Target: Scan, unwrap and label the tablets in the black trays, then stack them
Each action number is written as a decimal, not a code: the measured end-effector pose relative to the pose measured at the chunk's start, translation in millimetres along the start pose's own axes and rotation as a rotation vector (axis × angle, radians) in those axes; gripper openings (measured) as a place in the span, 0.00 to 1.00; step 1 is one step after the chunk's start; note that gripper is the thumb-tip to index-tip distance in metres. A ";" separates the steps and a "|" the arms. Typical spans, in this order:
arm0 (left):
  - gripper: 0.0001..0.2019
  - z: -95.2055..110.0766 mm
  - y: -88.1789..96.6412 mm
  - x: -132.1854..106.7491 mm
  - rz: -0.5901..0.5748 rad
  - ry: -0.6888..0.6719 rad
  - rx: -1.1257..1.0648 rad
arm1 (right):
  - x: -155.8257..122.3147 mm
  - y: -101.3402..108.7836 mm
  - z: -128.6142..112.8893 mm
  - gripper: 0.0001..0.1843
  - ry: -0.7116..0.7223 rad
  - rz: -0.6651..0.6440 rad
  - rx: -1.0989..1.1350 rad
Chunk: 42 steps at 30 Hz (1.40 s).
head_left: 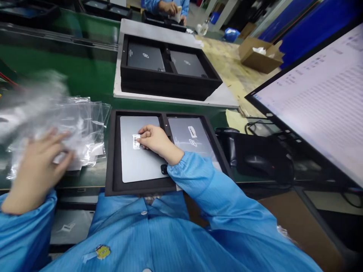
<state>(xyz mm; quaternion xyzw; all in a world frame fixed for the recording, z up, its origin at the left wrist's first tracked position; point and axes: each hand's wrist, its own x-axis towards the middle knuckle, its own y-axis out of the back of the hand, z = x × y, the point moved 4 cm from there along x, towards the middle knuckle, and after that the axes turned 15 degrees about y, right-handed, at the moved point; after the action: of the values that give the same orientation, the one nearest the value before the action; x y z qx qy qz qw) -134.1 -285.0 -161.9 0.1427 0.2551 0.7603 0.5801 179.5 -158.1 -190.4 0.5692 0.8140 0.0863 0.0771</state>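
My right hand reaches over a grey tablet lying in the left half of a black foam tray. Its thumb and fingertips pinch the edge of a white barcode label on the tablet's back. In the tray's right half lies a second tablet, in clear wrap with a barcode label on it. My left hand, smeared by motion, has its fingers apart over a pile of clear plastic bags. Whether it touches a bag is hard to tell.
Beyond the tray, stacked black trays holding two tablets stand on a white board. At right are a monitor and a mouse. A co-worker's hands work at the far side. A cardboard box stands back right.
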 end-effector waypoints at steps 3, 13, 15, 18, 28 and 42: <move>0.39 -2.2 -19.6 10.1 -0.022 -0.133 0.317 | -0.7 -0.8 0.3 0.15 0.011 -0.014 0.001; 0.13 143.2 -144.4 -16.0 -0.635 -0.724 0.656 | 2.7 49.5 -15.3 0.14 0.131 0.189 -0.079; 0.16 149.8 -184.6 -2.0 -0.682 -0.810 0.726 | 2.6 73.2 -18.5 0.15 0.153 0.317 -0.087; 0.16 149.1 -220.5 18.1 -0.642 -0.918 0.739 | 3.4 98.1 -17.5 0.15 0.122 0.412 -0.040; 0.15 172.0 -135.7 24.5 -0.080 -1.257 0.123 | 9.5 65.2 -24.1 0.13 0.122 0.172 -0.190; 0.27 153.2 -119.5 28.9 0.091 -1.067 -0.098 | 7.7 60.5 -35.8 0.07 0.371 0.230 -0.381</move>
<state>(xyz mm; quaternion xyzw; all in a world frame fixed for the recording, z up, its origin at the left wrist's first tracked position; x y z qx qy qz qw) 32.9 -199.8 -103.3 0.4930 -0.1171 0.6175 0.6016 224.1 -132.4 -141.9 0.6076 0.7135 0.3483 0.0219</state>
